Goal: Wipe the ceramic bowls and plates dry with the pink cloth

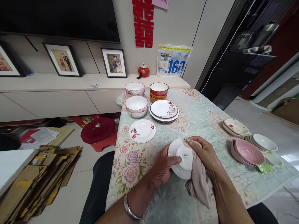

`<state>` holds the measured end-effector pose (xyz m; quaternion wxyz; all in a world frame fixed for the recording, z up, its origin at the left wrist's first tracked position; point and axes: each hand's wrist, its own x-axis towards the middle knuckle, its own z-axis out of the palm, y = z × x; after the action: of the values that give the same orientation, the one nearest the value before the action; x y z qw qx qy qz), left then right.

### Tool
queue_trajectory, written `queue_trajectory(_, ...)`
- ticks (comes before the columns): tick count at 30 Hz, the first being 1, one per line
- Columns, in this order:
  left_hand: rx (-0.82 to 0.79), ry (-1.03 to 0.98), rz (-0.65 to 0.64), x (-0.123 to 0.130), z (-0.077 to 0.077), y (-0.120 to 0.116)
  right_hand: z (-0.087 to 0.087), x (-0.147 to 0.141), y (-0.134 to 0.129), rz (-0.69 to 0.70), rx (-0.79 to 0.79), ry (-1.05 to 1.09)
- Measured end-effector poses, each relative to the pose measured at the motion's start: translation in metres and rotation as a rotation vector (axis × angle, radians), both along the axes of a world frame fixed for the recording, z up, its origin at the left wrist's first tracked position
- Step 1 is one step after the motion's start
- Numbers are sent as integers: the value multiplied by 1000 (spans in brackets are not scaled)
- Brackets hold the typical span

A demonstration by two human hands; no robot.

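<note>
A white plate [175, 153] is held up above the table with its underside, marked in blue, turned toward me. My left hand [165, 163] grips its left edge, thumb lying across the base. At the plate's upper right, my right hand [203, 152] is closed on a greyish-pink cloth [201, 182], which it presses against the rim; the rest of the cloth hangs below. Just beyond lies a small stack of white plates with red flowers [143, 131]. Behind that stands a pile of larger plates with a brown floral pattern [163, 109].
White bowls with red rims [136, 105] and a red and orange bowl stack [159, 91] stand at the table's far end. On the right are pink bowls [249, 151], white bowls [265, 142] and square dishes [235, 127]. A red stool [99, 132] and flattened cardboard [42, 174] are at left.
</note>
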<state>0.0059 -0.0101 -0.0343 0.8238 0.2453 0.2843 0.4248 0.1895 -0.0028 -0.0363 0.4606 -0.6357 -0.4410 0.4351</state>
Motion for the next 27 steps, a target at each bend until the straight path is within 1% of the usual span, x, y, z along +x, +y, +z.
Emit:
queue_trajectory(2, -27, -62, 32, 1, 1, 0, -4, 1, 2, -59, 40, -42)
queue_trajectory(5, -57, -98, 22, 3, 2, 0, -10, 4, 3, -102, 87, -203)
queue_trajectory(8, -50, -99, -34, 5, 3, -3, -11, 3, 2, -120, 153, -396)
queue_trajectory(11, -20, -87, -118, 7, 0, -6, -10, -3, 0, -85, 295, -508)
queue_trajectory(14, -15, -58, -143, 8, -2, -7, -4, -14, -3, 54, 413, -565)
queue_trajectory(17, -10, -37, -124, 7, -2, -6, 9, -28, -10, 263, 506, -676)
queue_trajectory(20, 53, -63, -111, 5, 1, -4, 21, -40, -17, 519, 537, -750)
queue_trajectory(21, 65, -74, -111, 4, 2, -4, 23, -41, -18, 569, 537, -752)
queue_trajectory(22, 60, -78, -110, 4, 2, -3, 23, -42, -18, 575, 537, -744)
queue_trajectory(23, 41, -77, -107, 3, 3, -3, 22, -41, -17, 536, 536, -728)
queue_trajectory(24, 10, -73, -108, 3, 2, -3, 18, -38, -15, 460, 529, -709)
queue_trajectory(27, -64, -70, -98, 3, 1, -1, 5, -23, -8, 166, 451, -661)
